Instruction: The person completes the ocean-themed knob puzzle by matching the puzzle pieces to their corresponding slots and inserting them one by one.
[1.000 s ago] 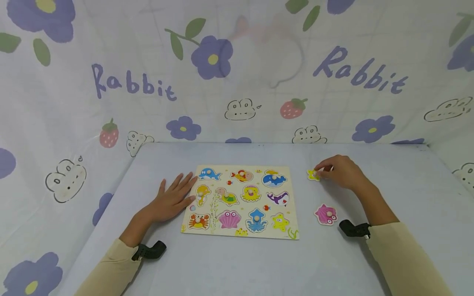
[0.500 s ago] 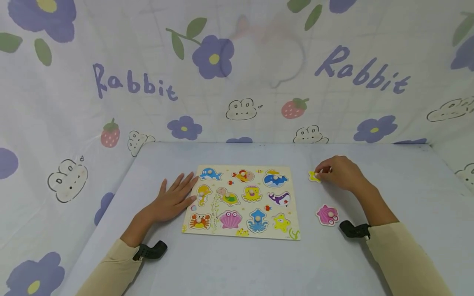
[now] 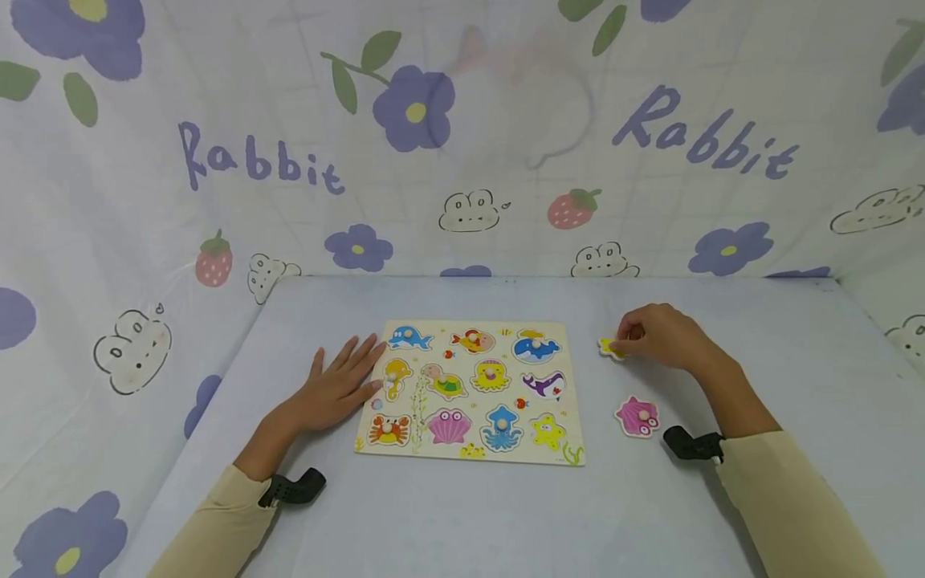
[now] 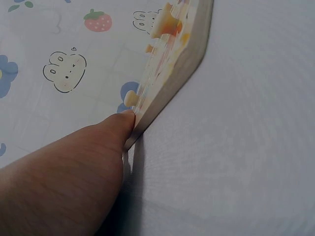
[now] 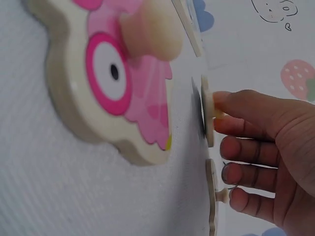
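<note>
On the table lies a wooden knob puzzle board [image 3: 455,451] with sea-animal pictures. My left hand [image 3: 328,393] is spread flat at its left side, fingertips and thumb touching the edge. In the left wrist view the thumb [image 4: 118,125] meets the board's side [image 4: 172,81]. Right of the board, my right hand [image 3: 668,337] pinches a yellow starfish puzzle piece [image 3: 607,347], mostly covered by the fingers. The right wrist view shows this piece [image 5: 208,115] edge-on, its knob between thumb and finger. Nearer me lies a pink shell puzzle piece [image 3: 637,417] with a knob.
Another knobbed puzzle piece [image 5: 212,196] stands below the right fingers in the right wrist view; the hand hides it in the head view. A patterned cloth [image 3: 506,160] hangs behind the table [image 3: 470,522]. Black wrist cameras [image 3: 292,487] sit on both wrists.
The right fingers have closed in over the starfish piece, and it has tilted or shifted slightly. The left hand, the board and the shell piece stay put.
</note>
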A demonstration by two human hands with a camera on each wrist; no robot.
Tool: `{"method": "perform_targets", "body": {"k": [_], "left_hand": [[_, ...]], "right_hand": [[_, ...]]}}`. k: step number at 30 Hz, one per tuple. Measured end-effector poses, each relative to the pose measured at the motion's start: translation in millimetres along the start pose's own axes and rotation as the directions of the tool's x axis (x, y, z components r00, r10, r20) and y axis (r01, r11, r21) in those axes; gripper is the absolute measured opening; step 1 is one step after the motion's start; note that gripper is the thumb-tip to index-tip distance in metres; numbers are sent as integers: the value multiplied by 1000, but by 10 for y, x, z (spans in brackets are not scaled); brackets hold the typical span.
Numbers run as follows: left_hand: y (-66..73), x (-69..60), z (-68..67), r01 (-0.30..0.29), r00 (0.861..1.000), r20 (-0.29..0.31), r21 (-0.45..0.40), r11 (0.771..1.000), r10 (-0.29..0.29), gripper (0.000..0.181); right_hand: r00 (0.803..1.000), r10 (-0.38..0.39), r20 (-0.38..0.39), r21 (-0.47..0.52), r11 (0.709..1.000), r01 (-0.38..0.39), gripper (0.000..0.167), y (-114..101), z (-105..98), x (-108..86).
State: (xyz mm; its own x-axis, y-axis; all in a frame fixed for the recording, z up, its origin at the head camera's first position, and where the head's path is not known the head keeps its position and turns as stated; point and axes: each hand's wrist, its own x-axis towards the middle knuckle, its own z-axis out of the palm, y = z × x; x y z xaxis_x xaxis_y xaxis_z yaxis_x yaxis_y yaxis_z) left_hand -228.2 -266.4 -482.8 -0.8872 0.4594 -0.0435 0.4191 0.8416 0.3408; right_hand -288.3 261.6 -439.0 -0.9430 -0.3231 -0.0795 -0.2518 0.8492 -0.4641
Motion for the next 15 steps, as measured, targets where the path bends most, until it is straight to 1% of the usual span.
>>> {"method": "perform_targets", "body": {"k": [2, 5, 10, 15], "left_hand": [[-4, 4, 0, 4, 1000, 2, -2, 1000, -4, 69], [-8, 7, 4, 6, 1000, 5, -3, 1000, -6, 70], [2, -4, -6, 8, 1000, 11, -1, 1000, -8, 69], [-1, -10, 2, 10, 1000, 8, 4, 1000, -10, 69]], "right_hand": [[1000, -4, 29, 9, 1000, 4, 14, -6, 6, -3], [999, 0, 46, 13, 1000, -1, 15, -12, 11, -8], [999, 3, 42, 27, 1000, -5, 13, -29, -12, -31], [999, -21, 37, 49, 999, 19, 13, -17, -20, -38]]}}
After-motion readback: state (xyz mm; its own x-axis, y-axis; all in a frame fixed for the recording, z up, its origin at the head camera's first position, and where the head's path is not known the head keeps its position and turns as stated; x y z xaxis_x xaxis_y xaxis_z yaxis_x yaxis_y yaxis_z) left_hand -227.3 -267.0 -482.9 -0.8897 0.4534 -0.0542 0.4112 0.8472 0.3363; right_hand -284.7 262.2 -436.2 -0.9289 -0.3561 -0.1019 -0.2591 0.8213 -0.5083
